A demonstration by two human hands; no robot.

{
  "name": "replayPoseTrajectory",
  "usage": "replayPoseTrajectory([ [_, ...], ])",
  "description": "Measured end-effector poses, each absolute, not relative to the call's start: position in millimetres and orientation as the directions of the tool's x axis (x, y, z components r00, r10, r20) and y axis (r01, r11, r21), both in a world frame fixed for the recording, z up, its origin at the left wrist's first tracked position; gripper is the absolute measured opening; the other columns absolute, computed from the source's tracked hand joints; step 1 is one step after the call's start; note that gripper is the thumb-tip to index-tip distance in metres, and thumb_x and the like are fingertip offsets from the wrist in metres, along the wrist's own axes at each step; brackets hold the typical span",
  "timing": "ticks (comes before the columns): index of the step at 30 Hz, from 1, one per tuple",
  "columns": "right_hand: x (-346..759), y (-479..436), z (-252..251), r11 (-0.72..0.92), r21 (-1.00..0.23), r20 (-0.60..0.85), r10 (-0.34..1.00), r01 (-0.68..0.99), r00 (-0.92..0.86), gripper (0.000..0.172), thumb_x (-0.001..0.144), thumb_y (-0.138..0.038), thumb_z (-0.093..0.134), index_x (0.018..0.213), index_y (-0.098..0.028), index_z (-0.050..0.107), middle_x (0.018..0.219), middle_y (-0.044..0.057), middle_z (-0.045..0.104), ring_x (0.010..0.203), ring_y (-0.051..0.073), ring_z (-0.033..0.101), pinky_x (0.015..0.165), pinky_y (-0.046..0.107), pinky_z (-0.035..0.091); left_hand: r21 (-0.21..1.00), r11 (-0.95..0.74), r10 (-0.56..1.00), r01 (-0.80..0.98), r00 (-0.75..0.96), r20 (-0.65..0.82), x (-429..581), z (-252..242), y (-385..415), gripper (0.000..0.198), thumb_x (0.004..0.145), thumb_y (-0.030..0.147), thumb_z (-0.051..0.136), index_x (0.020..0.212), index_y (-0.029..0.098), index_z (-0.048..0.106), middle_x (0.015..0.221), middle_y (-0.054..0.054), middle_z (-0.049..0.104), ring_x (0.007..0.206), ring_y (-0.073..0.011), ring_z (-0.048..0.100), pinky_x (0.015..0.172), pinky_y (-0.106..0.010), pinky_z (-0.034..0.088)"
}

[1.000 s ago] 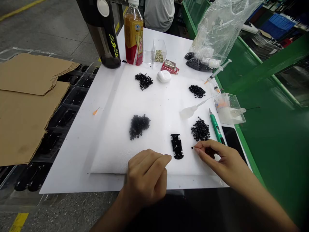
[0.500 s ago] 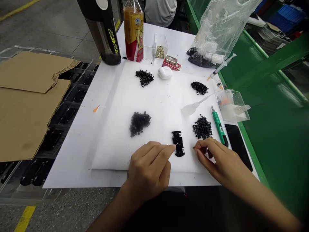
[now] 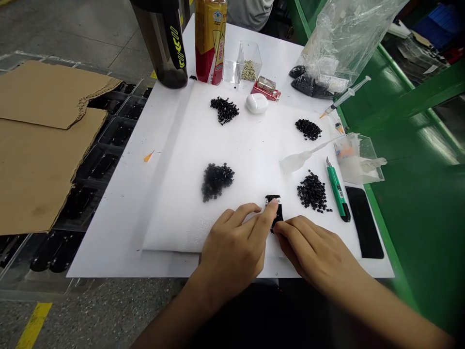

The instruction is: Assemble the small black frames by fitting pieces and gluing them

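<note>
A slim black plastic part with wider ends lies on the white foam sheet, partly covered by my fingers. My left hand presses an outstretched index fingertip onto its upper portion, while the other fingers are loosely bent and apart. At the part's lower end, my right hand has thumb and fingers pinched together; whatever is between the tips is hidden. Just beyond the right hand is a pile of small black square pieces. Another pile of black pieces sits to the left, beyond my left hand.
Two more black piles lie farther back. On the right are a green utility knife, a black phone, a dropper, a syringe and a clear box. Bottles and a white case stand behind.
My right hand has moved left from beside the square pieces to the black part's lower end. My left index finger has shifted onto the part's upper portion. The view has shifted slightly.
</note>
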State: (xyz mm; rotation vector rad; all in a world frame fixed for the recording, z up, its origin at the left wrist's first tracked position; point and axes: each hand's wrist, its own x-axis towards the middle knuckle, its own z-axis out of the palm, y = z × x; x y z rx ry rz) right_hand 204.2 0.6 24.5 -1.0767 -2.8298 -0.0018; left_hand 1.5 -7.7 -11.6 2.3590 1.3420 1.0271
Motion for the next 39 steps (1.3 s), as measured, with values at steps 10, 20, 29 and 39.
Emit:
replayPoseTrajectory([
  [10, 202.8, 6.8, 27.3, 0.779, -0.046, 0.116, 0.626, 0.625, -0.771, 0.022, 0.095, -0.004, 0.053, 0.115, -0.011, 0.057, 0.090, 0.007, 0.061, 0.076, 0.018, 0.057, 0.064, 0.032, 0.048, 0.520, -0.559, 0.820, 0.646, 0.340, 0.460, 0.4, -12.4, -8.1, 0.049, 0.095, 0.001, 0.043, 0.144, 0.005, 0.048, 0.106, -0.005, 0.076, 0.118, -0.0218, 0.062, 0.079, -0.037, 0.050],
  [20, 207.9, 6.9, 15.4, 0.755, -0.157, 0.223, 0.656, 0.637, -0.721, 0.024, 0.096, -0.008, 0.054, 0.118, -0.018, 0.056, 0.092, 0.007, 0.066, 0.077, 0.017, 0.059, 0.067, 0.031, 0.049, 0.521, -0.557, 0.821, 0.647, 0.333, 0.464, 1.8, -14.1, -8.1, 0.047, 0.096, 0.003, 0.045, 0.142, 0.008, 0.051, 0.112, -0.004, 0.076, 0.119, -0.0215, 0.062, 0.079, -0.039, 0.051],
  [29, 212.2, 10.5, 22.6, 0.784, -0.127, 0.110, 0.620, 0.608, -0.776, 0.027, 0.098, -0.006, 0.050, 0.123, -0.012, 0.056, 0.093, 0.007, 0.064, 0.080, 0.018, 0.057, 0.066, 0.032, 0.048, 0.525, -0.553, 0.823, 0.648, 0.327, 0.464, 1.9, -14.6, -8.3, 0.046, 0.095, 0.002, 0.046, 0.140, 0.009, 0.054, 0.112, -0.001, 0.076, 0.120, -0.0205, 0.061, 0.079, -0.037, 0.048],
  [39, 211.1, 9.8, 22.4, 0.793, -0.115, 0.125, 0.609, 0.598, -0.783, 0.027, 0.094, -0.005, 0.058, 0.121, -0.010, 0.058, 0.091, 0.008, 0.063, 0.077, 0.019, 0.055, 0.063, 0.033, 0.048, 0.521, -0.555, 0.822, 0.649, 0.330, 0.464, 1.8, -13.7, -8.6, 0.044, 0.095, 0.002, 0.045, 0.137, 0.009, 0.056, 0.113, -0.001, 0.076, 0.119, -0.0211, 0.062, 0.080, -0.038, 0.047],
])
